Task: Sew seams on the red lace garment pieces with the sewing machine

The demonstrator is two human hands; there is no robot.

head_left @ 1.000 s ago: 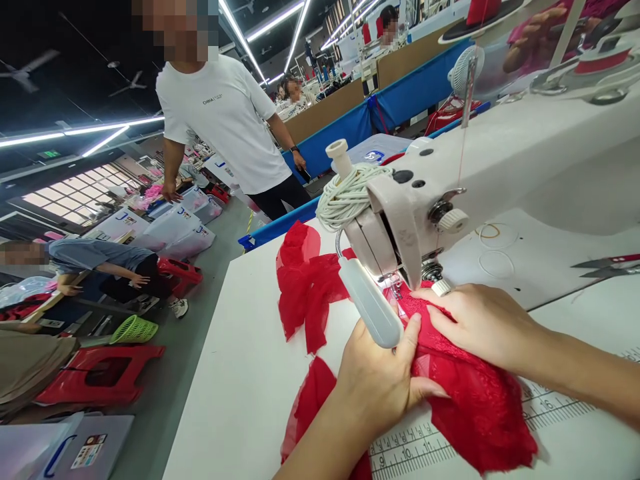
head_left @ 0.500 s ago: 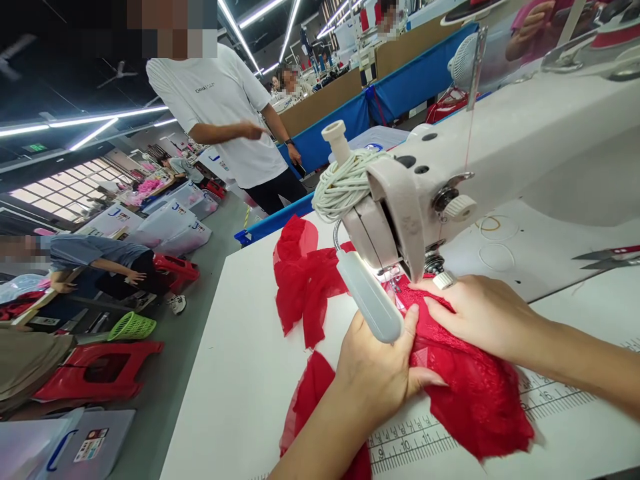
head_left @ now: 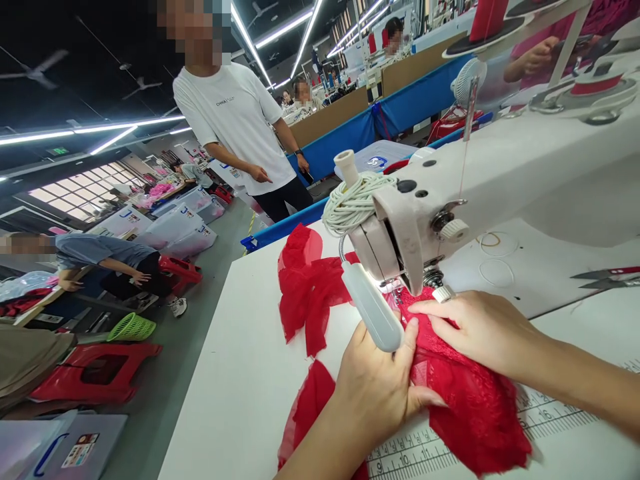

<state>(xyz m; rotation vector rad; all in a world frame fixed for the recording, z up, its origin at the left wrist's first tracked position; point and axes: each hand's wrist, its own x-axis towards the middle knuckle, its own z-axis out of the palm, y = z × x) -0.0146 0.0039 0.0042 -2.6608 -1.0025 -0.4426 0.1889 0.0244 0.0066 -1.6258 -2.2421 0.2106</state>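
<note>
Red lace fabric (head_left: 475, 400) lies beneath the needle area of a white sewing machine (head_left: 400, 227), bunched towards me and over a printed ruler strip (head_left: 420, 450). On its left edge my left hand (head_left: 375, 373) holds the cloth, thumb on top; the grey lamp (head_left: 373, 307) hides some of its fingers. From the right, my right hand (head_left: 475, 330) grips the lace close to the presser foot (head_left: 395, 292), index finger stretched towards it. More red fabric pieces (head_left: 313, 283) lie left of the machine, and another red piece (head_left: 310, 407) is partly under my left forearm.
Scissors (head_left: 607, 277) rest at the right on the machine bed. Coiled pale cord (head_left: 350, 200) hangs around the machine head. A person in a white shirt (head_left: 240, 127) stands beyond the table (head_left: 220, 373). Red stools (head_left: 95, 373) and plastic bins (head_left: 95, 447) are on the left.
The view has tilted up slightly, so the scene sits lower. The standing person's pointing hand has dropped. Both my hands stay on the red lace fabric, the right a little farther from the machine head.
</note>
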